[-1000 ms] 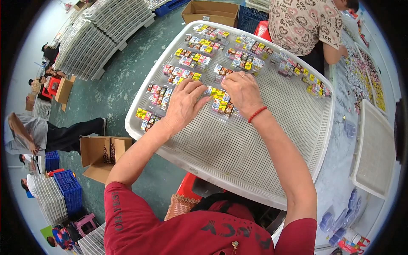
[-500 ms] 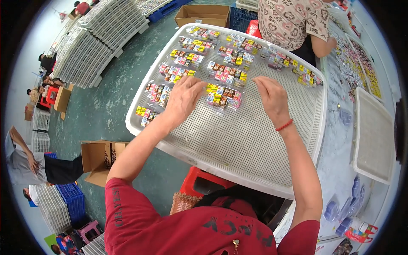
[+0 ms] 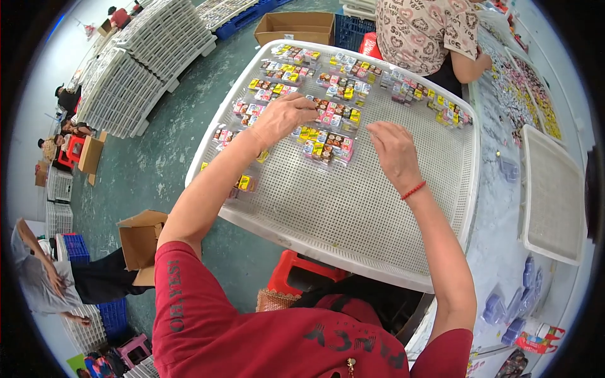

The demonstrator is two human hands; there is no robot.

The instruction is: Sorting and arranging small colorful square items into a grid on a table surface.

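A large white perforated tray (image 3: 340,217) lies before me, with rows of clear packs of small colourful printed boxes across its far and left parts. My left hand (image 3: 283,121) reaches over the packs, its fingers loosely stretched toward the left edge of one pack (image 3: 338,115). Whether the fingertips touch it cannot be made out. Just nearer sits another pack (image 3: 328,146) of yellow, brown and pink boxes. To its right, my right hand (image 3: 396,151), with a red bracelet at the wrist, hovers above the tray, fingers loosely bent and nothing visible in them.
A person in a patterned shirt (image 3: 422,31) sits beyond the tray at a table of loose small pieces (image 3: 513,82). An empty white tray (image 3: 551,195) and clear plastic shells (image 3: 513,305) lie at right. Cardboard boxes (image 3: 140,242), stacked trays (image 3: 126,88) and a red stool (image 3: 296,268) stand around.
My left hand has moved away from me and slightly right, from the nearer pack toward the one beyond. The right hand has dropped slightly toward me, its fingers loosening.
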